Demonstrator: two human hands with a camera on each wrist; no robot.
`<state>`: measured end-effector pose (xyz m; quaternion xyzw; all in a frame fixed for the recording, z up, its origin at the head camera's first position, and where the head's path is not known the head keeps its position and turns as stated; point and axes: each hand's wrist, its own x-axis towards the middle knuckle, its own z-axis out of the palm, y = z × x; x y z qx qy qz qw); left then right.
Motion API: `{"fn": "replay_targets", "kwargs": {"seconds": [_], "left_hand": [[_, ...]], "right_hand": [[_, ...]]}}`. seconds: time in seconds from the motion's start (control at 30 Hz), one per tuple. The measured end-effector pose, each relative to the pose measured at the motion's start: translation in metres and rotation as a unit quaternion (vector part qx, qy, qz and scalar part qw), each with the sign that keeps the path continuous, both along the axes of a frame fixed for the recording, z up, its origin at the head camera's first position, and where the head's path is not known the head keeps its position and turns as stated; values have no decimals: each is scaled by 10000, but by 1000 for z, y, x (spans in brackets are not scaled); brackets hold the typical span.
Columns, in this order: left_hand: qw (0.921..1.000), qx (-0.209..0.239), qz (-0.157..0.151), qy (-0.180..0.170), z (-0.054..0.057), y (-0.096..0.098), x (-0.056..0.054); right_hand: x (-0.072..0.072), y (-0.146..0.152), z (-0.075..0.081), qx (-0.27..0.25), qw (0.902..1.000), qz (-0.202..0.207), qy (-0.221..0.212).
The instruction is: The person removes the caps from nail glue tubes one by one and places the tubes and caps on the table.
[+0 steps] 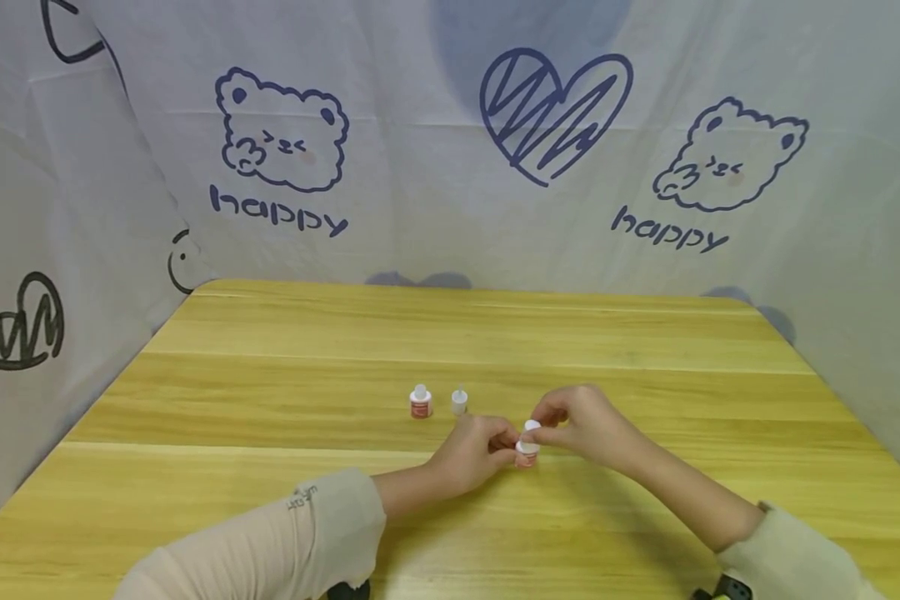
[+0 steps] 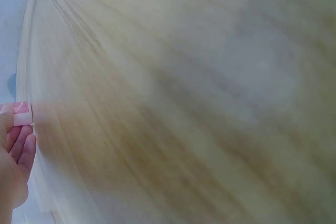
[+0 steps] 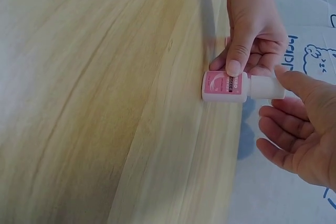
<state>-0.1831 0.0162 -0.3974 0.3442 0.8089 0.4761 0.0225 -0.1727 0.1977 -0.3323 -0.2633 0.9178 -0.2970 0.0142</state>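
A small white bottle with a pink label (image 3: 220, 90) stands upright on the wooden table. My left hand (image 1: 468, 458) grips its body from the side, thumb across the label in the right wrist view. Its white cap (image 3: 266, 87) sits at the bottle's neck, pinched between thumb and finger of my right hand (image 1: 587, 425); the other right fingers are loosely bent. In the left wrist view, only part of the bottle (image 2: 22, 115) shows at the left edge, above the left fingers.
Farther back, left of the held bottle, stands a similar bottle with a red-pink label (image 1: 421, 406) and a white top. Beside it is a small white piece with a thin tip (image 1: 459, 402). White cloth with drawings (image 1: 412, 167) hangs behind the wooden table (image 1: 270, 400).
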Motion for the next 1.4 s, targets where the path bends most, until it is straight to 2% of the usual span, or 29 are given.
{"fn": "replay_targets", "kwargs": {"seconds": [0.33, 0.93, 1.23, 1.4], "left_hand": [[9999, -109, 31, 10, 1, 0, 1], [9999, -99, -2, -59, 1, -1, 0], [9999, -103, -32, 72, 0, -1, 0], [9999, -128, -31, 111, 1, -1, 0]], "right_hand": [[0, -1, 3, 18, 10000, 36, -67], [0, 2, 5, 142, 9989, 448, -22], [0, 3, 8, 174, 9971, 739, -114], [0, 1, 6, 186, 9977, 654, -20]]}}
